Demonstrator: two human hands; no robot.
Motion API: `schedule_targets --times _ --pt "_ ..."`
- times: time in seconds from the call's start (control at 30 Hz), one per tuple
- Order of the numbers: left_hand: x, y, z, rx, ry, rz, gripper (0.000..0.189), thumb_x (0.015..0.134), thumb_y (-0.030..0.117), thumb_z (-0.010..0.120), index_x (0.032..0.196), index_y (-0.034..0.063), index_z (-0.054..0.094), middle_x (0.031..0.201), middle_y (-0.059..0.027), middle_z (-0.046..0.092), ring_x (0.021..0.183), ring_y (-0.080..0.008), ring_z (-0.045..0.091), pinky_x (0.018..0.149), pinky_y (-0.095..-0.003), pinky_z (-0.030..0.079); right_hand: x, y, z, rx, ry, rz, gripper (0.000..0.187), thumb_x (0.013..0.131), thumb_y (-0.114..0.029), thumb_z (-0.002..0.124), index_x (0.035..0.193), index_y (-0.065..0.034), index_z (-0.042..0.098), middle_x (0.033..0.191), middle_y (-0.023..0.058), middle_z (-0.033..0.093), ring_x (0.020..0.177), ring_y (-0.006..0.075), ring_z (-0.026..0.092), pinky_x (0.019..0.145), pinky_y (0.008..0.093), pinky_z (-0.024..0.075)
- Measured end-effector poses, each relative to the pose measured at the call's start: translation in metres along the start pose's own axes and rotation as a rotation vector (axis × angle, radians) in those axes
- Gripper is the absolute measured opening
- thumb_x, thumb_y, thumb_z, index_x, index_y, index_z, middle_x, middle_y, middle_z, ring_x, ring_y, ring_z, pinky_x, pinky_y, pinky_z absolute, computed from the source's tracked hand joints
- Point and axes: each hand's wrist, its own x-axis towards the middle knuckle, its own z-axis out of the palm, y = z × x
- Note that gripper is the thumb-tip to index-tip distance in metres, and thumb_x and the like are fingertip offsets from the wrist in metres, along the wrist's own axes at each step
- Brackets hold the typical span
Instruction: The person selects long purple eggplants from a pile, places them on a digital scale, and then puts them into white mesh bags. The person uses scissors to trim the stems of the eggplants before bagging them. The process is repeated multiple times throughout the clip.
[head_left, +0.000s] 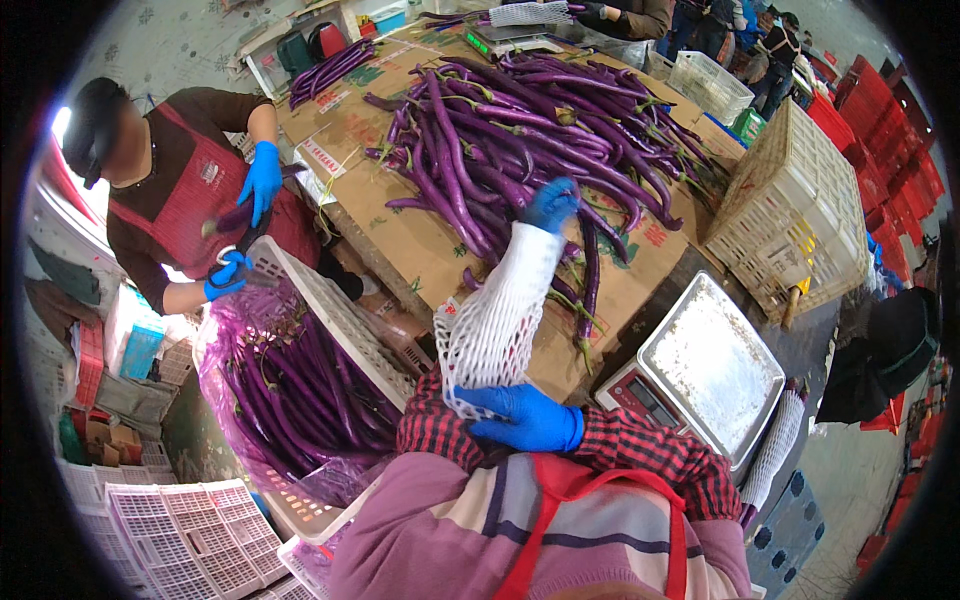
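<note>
My left hand (553, 204), in a blue glove, reaches over a pile of long purple eggplants (517, 127). Its fingers look curled and blurred; whether they grip an eggplant I cannot tell. A white foam net sleeve (499, 307) is stretched over my left forearm from wrist to plaid cuff. My right hand (521, 416), also gloved in blue, pinches the net's lower edge near my body. Loose eggplants (590, 277) lie just below the left hand on the cardboard-covered table (405, 262).
At right sit a scale (712, 367), a netted eggplant bundle (776, 442) and a tipped plastic crate (787, 217). A co-worker (202, 180) at left handles an eggplant and scissors above a lined crate (330, 292) of eggplants. Another scale (510, 41) stands at the far edge.
</note>
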Motion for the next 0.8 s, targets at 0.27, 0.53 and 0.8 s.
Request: schedule_targets --times 0.27,0.53,0.8 --pt "0.060 0.012 -0.120 -0.942 0.887 -0.259 0.024 0.092 0.019 0.054 0.109 0.0050 0.062 0.104 -0.0180 0.065 0.092 -0.0300 0.063 0.089 -0.0427 0.051 -0.027 0.022 -0.029 0.254 -0.098 0.115 0.051 0.093 -0.011 0.057 0.141 -0.0068 0.040 0.134 0.0129 0.052 0.122 0.0199 0.049 0.104 0.0311 0.0352" --pt "-0.056 0.061 -0.049 -0.040 0.418 -0.502 0.021 0.087 0.010 0.058 0.106 0.0005 0.063 0.089 -0.0058 0.065 0.072 -0.0120 0.060 0.067 -0.0233 0.048 -0.007 0.134 -0.254 -0.594 0.508 0.307 0.047 0.080 -0.023 0.070 0.122 -0.0065 0.059 0.114 0.0193 0.061 0.103 0.0352 0.060 0.089 0.0415 0.0479" --pt "-0.113 0.050 0.019 -0.143 0.082 -1.057 0.021 0.090 0.015 0.057 0.107 0.0051 0.065 0.086 -0.0047 0.069 0.072 -0.0119 0.063 0.067 -0.0251 0.050 0.047 0.207 -0.350 -1.203 0.656 0.690 0.082 0.070 -0.032 0.074 0.138 -0.0065 0.036 0.127 0.0239 0.048 0.118 0.0398 0.047 0.097 0.0496 0.0389"
